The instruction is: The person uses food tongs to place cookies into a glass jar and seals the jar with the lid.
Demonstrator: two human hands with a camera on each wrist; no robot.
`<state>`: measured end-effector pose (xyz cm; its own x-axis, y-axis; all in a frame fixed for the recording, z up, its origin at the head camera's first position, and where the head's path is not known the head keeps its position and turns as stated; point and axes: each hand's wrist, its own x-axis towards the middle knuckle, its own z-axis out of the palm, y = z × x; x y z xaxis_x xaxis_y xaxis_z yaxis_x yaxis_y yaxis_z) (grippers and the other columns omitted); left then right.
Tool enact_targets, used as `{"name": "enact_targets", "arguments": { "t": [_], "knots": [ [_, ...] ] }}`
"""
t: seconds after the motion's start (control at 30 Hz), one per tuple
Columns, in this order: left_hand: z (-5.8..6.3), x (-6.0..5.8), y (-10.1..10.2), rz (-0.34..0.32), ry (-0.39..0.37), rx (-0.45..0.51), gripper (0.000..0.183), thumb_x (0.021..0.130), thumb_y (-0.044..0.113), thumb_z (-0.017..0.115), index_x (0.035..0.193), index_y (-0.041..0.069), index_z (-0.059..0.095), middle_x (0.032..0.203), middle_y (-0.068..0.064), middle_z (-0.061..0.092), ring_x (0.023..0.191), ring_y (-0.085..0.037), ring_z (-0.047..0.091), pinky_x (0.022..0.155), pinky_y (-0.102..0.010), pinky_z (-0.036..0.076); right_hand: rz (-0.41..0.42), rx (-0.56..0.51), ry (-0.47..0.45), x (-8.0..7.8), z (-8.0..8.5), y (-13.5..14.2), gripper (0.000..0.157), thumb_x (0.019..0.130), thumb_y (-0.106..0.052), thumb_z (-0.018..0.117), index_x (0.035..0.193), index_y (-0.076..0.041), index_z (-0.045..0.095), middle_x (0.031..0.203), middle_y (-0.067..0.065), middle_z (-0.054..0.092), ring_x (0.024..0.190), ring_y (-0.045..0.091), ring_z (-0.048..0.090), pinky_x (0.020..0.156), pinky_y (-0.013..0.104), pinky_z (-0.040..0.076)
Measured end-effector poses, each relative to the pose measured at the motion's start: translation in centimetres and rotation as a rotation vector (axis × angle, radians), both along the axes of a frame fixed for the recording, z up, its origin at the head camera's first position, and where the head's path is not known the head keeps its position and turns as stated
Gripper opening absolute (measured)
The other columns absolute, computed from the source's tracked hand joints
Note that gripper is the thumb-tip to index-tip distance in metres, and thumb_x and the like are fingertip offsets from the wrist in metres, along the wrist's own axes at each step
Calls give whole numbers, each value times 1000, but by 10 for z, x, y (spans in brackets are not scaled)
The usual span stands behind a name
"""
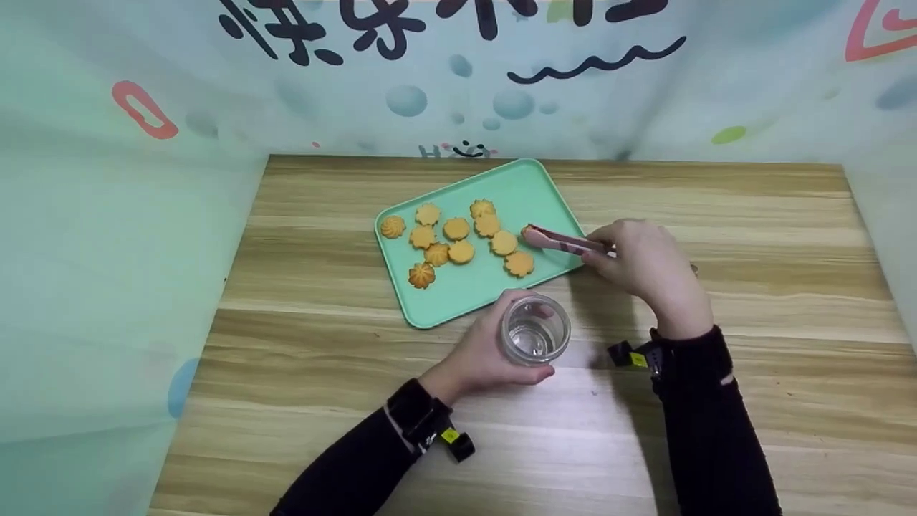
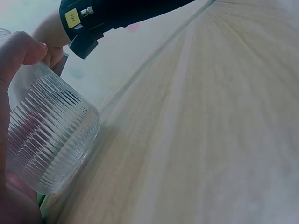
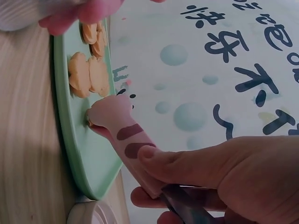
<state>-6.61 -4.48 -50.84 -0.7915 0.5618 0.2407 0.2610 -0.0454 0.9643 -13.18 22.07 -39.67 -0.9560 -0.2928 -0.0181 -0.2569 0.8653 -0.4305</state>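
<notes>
My left hand [image 1: 494,351] grips a clear glass jar [image 1: 536,331] with ribbed sides, its open mouth upward, just in front of the green tray [image 1: 444,312]. In the left wrist view the ribbed wall of the jar [image 2: 56,130] shows above the wood. My right hand [image 1: 645,265] holds pink tongs [image 1: 566,242] with darker stripes, thumb on one arm. Their tips are over the right part of the tray. A bit of golden cookie [image 3: 88,116] shows at the tongs' tips, mostly hidden by them. Several golden flower-shaped cookies [image 1: 461,251] lie on the tray.
The tray lies at a slant on a wood-grain table [image 1: 301,358]. Behind it hangs a pale printed cloth [image 1: 322,107], with another cloth side at the left. A pale round object [image 3: 93,213] sits near the tray's corner in the right wrist view.
</notes>
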Motion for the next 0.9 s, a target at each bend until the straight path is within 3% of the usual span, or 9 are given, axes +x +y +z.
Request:
{"name": "enact_targets", "arguments": {
  "t": [0.17,0.33,0.53,0.63,0.9],
  "knots": [
    [-1,0,1,-2,-10,11,94,69,15,103,149,21,52,137,2,69,130,-22,65,119,-42,49,-17,-16,5,3,8,9,26,106,-27,73,113,-4,82,84,9,71,73,28,60,66,47,47],
    [0,1,0,-2,-4,3,98,68,10,103,150,20,50,138,0,69,130,-22,65,119,-42,49,2,-53,60,16,30,21,35,110,-37,67,118,-6,82,82,5,67,71,24,54,64,41,42],
    [2,0,-1,-10,-3,-1,99,68,7,102,151,19,49,140,1,68,131,-24,64,119,-43,49,190,-130,201,46,61,34,18,106,-22,76,119,-12,82,84,-6,68,70,12,53,63,25,42],
    [2,0,-1,-7,-4,-11,98,69,8,102,151,19,49,141,2,67,131,-24,65,119,-42,50,283,-159,237,63,73,36,17,100,-13,81,118,-14,82,86,-11,68,69,8,54,63,19,43],
    [-3,1,1,-17,-11,3,95,73,14,102,151,21,49,142,0,66,130,-26,66,115,-41,54,346,-144,239,103,91,29,27,90,-11,91,115,-21,85,93,-18,71,70,-1,56,62,15,47]
  ]
}}
